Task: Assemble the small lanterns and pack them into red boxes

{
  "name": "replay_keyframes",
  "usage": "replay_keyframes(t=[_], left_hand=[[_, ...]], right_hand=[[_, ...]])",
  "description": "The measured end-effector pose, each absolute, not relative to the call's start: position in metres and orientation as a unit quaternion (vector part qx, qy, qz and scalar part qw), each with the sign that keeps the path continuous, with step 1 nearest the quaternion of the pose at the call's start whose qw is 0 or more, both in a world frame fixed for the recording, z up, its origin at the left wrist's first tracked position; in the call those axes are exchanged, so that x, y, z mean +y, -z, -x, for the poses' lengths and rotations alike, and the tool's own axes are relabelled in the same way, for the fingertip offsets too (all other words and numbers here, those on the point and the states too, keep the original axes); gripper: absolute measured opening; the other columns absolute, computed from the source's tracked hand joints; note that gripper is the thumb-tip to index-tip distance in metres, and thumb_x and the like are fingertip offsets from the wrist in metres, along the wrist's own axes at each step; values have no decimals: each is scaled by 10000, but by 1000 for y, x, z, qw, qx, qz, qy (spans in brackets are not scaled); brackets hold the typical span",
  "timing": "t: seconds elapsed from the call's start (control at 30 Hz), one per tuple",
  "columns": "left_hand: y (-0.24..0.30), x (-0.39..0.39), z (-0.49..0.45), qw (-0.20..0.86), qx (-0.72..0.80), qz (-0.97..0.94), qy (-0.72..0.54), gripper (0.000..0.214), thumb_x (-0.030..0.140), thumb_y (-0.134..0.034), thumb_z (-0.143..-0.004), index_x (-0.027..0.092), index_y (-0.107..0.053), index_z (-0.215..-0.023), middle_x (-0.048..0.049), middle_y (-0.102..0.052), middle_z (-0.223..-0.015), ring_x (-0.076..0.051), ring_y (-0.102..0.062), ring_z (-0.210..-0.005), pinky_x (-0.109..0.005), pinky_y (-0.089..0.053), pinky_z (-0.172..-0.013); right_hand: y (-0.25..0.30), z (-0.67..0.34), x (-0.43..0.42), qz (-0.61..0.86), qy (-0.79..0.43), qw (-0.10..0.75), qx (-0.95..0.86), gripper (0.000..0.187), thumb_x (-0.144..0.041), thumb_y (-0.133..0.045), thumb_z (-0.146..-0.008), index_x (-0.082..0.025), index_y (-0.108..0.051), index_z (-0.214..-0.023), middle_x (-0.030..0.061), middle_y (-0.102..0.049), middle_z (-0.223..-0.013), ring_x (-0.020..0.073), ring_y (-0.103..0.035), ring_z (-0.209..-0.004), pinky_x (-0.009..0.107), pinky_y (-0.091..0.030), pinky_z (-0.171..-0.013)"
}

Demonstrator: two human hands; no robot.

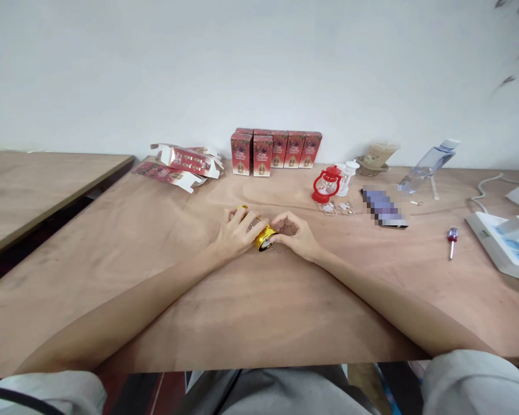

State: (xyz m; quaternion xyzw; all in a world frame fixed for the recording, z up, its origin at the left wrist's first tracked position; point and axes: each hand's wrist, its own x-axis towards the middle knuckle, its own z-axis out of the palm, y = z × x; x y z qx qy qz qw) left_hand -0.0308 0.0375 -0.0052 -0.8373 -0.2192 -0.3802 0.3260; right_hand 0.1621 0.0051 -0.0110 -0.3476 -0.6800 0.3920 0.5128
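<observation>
Surface: wooden tabletop (155,276) against a white wall.
Gold lantern (264,237): on its side at the tabletop's middle, between both hands.
Left hand (237,230): fingers wrapped over the lantern's body.
Right hand (294,233): fingers curled, pinching its gold end.
Behind: red boxes (281,150) in a row; red lantern (326,184) beside white lantern (349,174).
Far right: screwdriver (452,241), well apart.

Both bare forearms stretch forward and converge. The left hand (237,230) lies palm down, fingers curled closed. The right hand (296,233) sits just beside it, fingertips pinched inward.
</observation>
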Motion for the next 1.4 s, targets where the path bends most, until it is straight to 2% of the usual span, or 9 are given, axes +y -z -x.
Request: replay_keyframes(t=[0.27, 0.47, 0.6, 0.67, 0.8, 0.97, 1.07, 1.2, 1.4], left_hand=[[14, 39, 26, 217, -317, 832, 400, 259, 255, -559, -878, 232, -573, -1135, -119, -612, -1183, -289, -516, -1109, -443, -308, -902], [17, 50, 27, -4, -470, 732, 493, 807, 380, -786, -638, 209, -353, -1297, -181, -462, -1305, -355, -490, -1158, -551, -368, -948], [14, 50, 24, -276, -415, 711, 496, 604, 421, -680, -750, 213, -351, -1212, -80, -609, -1057, -204, -639, -845, -434, -512, -823], [11, 43, 19, -368, -356, 713, 479, 462, 416, -607, -820, 213, -387, -1172, -74, -637, -1051, -180, -655, -880, -384, -523, -842], [5, 29, 9, -472, -285, 682, 482, 552, 362, -725, -719, 211, -422, -1155, -90, -601, -1184, -215, -597, -1092, -354, -508, -908], [4, 37, 9, -510, -349, 560, 552, 486, 322, -742, -646, 192, -473, -1029, -27, -621, -977, -164, -630, -836, -291, -546, -697], [5, 52, 16, -525, -382, 465, 602, 508, 283, -709, -627, 227, -437, -1053, 23, -590, -894, -110, -601, -674, -213, -491, -540], [4, 69, 28, -493, -397, 432, 643, 484, 235, -684, -594, 233, -436, -1010, 42, -549, -854, -74, -544, -586, -177, -412, -474], [5, 70, 34, -479, -374, 488, 626, 517, 187, -629, -558, 227, -481, -1052, 34, -513, -875, -62, -464, -588, -180, -364, -471]], right_hand=[[9, -157, 4, 331, -440, 545, -632, 328, -395, -808, -617, -214, -622, -818, -4, -650, -789, 148, -613, -726, 299, -492, -698], [12, -155, 10, 371, -424, 602, -566, 325, -425, -792, -612, -203, -623, -779, 14, -694, -799, 153, -622, -715, 308, -509, -676], [14, -159, 14, 419, -357, 654, -519, 308, -444, -748, -667, -201, -605, -792, 25, -700, -839, 154, -619, -680, 311, -521, -632], [15, -161, 12, 423, -295, 659, -548, 265, -416, -726, -712, -204, -606, -817, 27, -688, -845, 161, -629, -710, 322, -535, -667], [14, -161, 2, 384, -113, 564, -722, 104, -309, -615, -836, -216, -639, -876, 62, -680, -919, 183, -647, -869, 332, -536, -782], [11, -156, -5, 344, 4, 428, -836, 318, -211, -431, -919, -183, -547, -1214, 127, -628, -1197, 206, -585, -1094, 377, -480, -919], [11, -155, -7, 357, 59, 323, -875, 275, -292, -519, -880, -147, -620, -1091, 130, -679, -1035, 262, -569, -1005, 425, -449, -851], [10, -150, -10, 406, 108, 209, -883, 173, -264, -550, -874, -147, -673, -835, 111, -688, -859, 260, -533, -919, 402, -392, -795], [13, -142, -15, 432, 161, 191, -867, 220, -158, -461, -911, -130, -638, -782, 136, -671, -844, 248, -535, -857, 383, -359, -740]])
